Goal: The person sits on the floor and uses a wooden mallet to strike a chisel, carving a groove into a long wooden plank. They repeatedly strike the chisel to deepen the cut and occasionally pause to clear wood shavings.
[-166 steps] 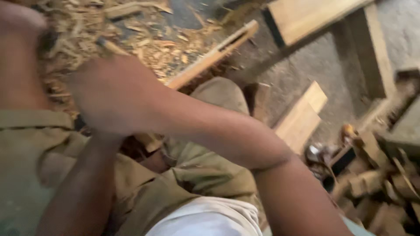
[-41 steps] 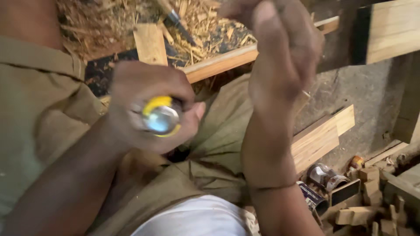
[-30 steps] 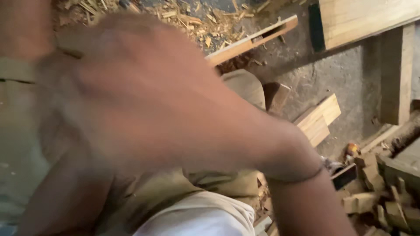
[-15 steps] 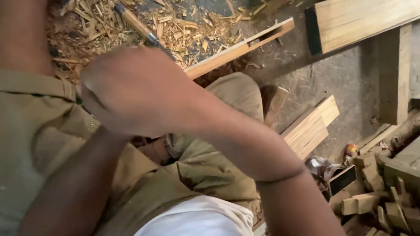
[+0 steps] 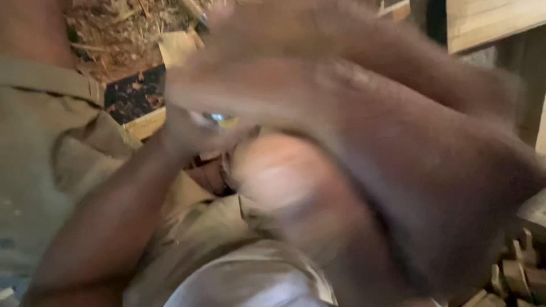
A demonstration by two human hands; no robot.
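My left hand [image 5: 190,133] wraps a small, hard, likely light yellow-capped object [image 5: 222,119] over my lap; my blurred right hand's [image 5: 352,131] grip is unreadable.

Blurred right hand [image 5: 352,170] fills centre & right, in front of left hand [image 5: 193,131]. Small yellow-and-metal object [image 5: 219,119] in left hand. Wood shavings pile [image 5: 122,28] behind, top left; pale wooden plank [image 5: 489,23] top right.
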